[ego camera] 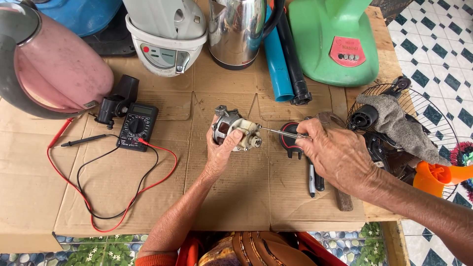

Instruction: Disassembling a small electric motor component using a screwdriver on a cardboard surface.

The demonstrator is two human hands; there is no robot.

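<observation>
My left hand [220,148] grips a small electric fan motor [235,130], metal with a cream plastic gear housing, lifted slightly above the cardboard [123,207]. My right hand [335,152] holds a screwdriver [277,131] by its handle; the thin shaft points left and its tip touches the motor's housing. A black and red round part [288,140] lies on the cardboard just under the screwdriver, partly hidden by my right hand.
A black multimeter [138,126] with red and black leads lies at left. A pink kettle [59,69], white appliance [165,39], steel kettle [236,29], blue pipe [276,69] and green fan base [335,44] line the back. A wire fan guard [423,113], grey rag and orange part sit right.
</observation>
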